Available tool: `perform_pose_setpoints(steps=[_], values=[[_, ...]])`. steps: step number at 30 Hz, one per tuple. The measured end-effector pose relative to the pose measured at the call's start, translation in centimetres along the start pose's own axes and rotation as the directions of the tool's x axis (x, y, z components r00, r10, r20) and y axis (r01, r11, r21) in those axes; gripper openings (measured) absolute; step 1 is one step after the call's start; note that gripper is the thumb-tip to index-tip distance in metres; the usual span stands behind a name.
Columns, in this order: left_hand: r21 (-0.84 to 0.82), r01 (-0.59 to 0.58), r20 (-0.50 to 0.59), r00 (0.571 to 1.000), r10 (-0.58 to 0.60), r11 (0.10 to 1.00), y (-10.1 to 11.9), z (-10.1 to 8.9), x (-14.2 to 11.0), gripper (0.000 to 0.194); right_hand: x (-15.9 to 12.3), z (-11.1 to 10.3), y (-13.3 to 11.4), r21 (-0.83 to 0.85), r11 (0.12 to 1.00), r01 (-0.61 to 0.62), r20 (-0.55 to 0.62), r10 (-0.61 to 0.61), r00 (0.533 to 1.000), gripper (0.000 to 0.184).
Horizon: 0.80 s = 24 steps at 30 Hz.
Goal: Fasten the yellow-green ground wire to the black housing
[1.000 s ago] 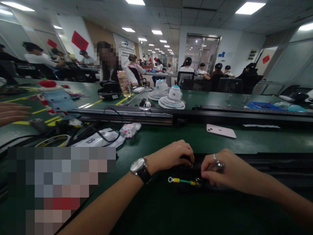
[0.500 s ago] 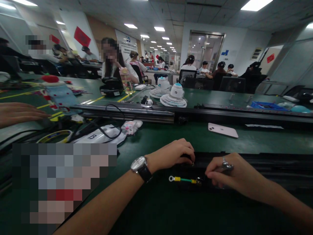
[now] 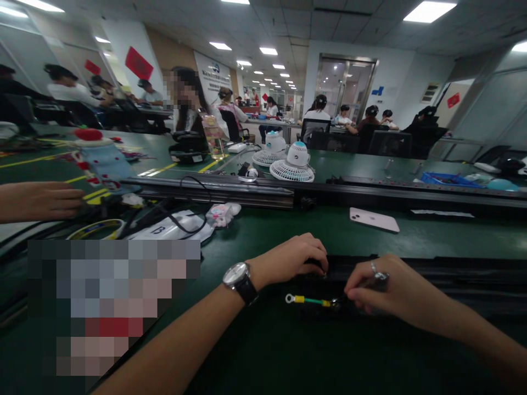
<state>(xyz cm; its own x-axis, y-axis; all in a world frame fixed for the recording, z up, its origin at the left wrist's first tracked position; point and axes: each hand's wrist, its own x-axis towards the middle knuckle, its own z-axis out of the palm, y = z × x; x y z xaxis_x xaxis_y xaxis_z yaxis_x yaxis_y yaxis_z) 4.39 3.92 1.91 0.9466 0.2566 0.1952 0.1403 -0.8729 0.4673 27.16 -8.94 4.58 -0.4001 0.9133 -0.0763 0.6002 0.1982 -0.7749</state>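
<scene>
A long black metal rail (image 3: 448, 271) lies on the green table before me. My left hand (image 3: 302, 257), with a wristwatch above it, is closed, its bent fingertips gripping the rail's end beside a small brass-coloured bit. My right hand (image 3: 382, 291) is closed around a slim tool with a shiny metal end (image 3: 381, 281); its tip is hidden by the fingers and the dark rail. Just left of those fingers, a short green wire (image 3: 315, 301) with yellow sleeves and ring terminals sits at the rail. Its right ring is at a dark screw-like fitting; the left ring points outward, free.
A pink phone (image 3: 374, 219) lies beyond the rail. Farther back are another long rail (image 3: 230, 189), two white fans (image 3: 292, 164) and a blue tray (image 3: 447, 179). On the left are cables, tape (image 3: 96, 229), a cup (image 3: 101, 164) and another person's hand (image 3: 41, 201).
My hands keep almost the same places, with the right one shifted very slightly. At the left, the other person's hand has curled its fingers. The camera view has moved a little.
</scene>
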Motion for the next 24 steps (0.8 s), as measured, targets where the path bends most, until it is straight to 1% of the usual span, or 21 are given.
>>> perform_pose_setpoints(steps=[4,9,14,17,20,24], values=[[0.011,-0.011,-0.011,1.000,0.011,1.000,-0.1,0.1,-0.1,0.009,0.2,-0.2,-0.6,-0.043,0.998,-0.035,0.028,0.036,0.999,0.018],[0.019,-0.021,-0.029,0.999,0.022,1.000,-0.1,0.3,-0.2,0.008,0.2,-0.4,-0.9,-0.078,0.996,-0.036,0.046,0.039,0.998,0.018],[0.033,-0.032,-0.037,0.999,0.034,0.999,-0.2,0.4,-0.3,0.009,0.5,-0.6,-0.9,-0.022,0.998,-0.056,0.076,0.057,0.995,0.019],[0.049,-0.036,-0.038,0.999,0.038,0.998,-0.3,0.4,-0.4,0.010,1.0,-0.8,-1.3,-0.014,0.995,-0.094,0.086,0.095,0.992,0.016],[0.063,-0.035,-0.039,0.999,0.038,0.997,-0.4,0.5,-0.5,0.010,1.4,-0.8,-1.9,-0.043,0.991,-0.128,0.094,0.131,0.987,0.012],[0.069,-0.032,-0.040,0.999,0.035,0.997,-0.4,0.5,-0.6,0.011,2.1,-0.9,-2.7,-0.051,0.989,-0.136,0.134,0.142,0.981,0.009]])
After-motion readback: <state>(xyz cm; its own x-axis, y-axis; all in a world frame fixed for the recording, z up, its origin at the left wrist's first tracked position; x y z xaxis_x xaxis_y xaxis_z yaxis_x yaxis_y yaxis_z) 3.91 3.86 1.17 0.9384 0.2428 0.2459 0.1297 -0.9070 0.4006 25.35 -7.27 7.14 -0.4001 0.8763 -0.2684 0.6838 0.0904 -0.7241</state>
